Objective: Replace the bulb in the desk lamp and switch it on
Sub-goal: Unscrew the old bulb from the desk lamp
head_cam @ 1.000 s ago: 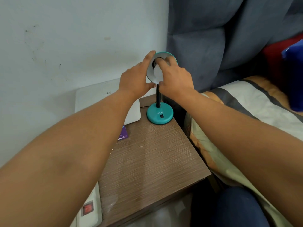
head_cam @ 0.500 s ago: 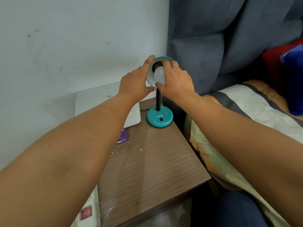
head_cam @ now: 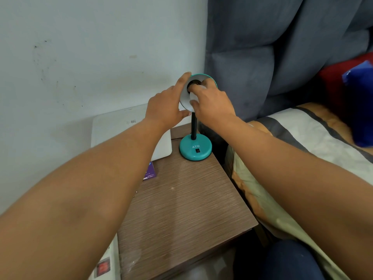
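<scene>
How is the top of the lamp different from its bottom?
The lamp shade is up in the air, tilted, white inside; the lamp base sits flat on the wooden table. Both hands hold the shade; nothing touches the base. The base has a switch. Both are round and teal.

Both hands [head_cam: 189, 104] raised, fingers seemingly curled.

Left hand [head_cam: 165, 106] steadies lamp shade [head_cam: 184, 100]; right hand [head_cam: 214, 106] grips bulb [head_cam: 194, 96].
</scene>
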